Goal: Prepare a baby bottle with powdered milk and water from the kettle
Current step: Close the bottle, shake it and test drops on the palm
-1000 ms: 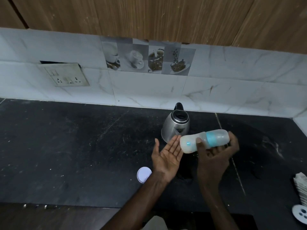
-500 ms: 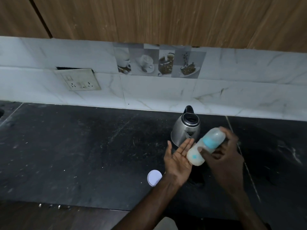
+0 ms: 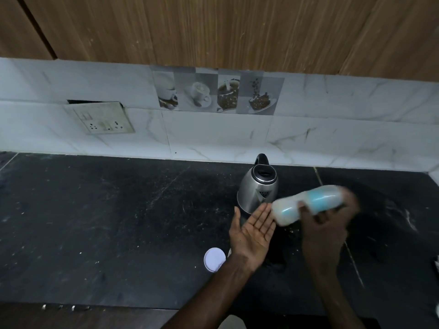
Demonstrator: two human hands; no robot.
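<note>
My right hand (image 3: 325, 224) grips a baby bottle (image 3: 306, 204) with a blue band, held almost on its side above the black counter (image 3: 95, 222). The bottle is blurred and holds milky white liquid. Its left end touches the fingertips of my left hand (image 3: 253, 230), which is held flat, palm up, fingers apart. A steel kettle (image 3: 257, 188) with a black lid and handle stands upright just behind both hands, near the tiled wall.
A round white lid (image 3: 214, 259) lies on the counter beside my left wrist. A socket plate (image 3: 99, 118) hangs loose on the marble backsplash at the left. Wooden cabinet fronts run above the tiles. A white object shows at the far right edge.
The bottle swung down against my left palm, then back up to near level, blurred with motion. My left hand stays flat. The view has shifted slightly.
</note>
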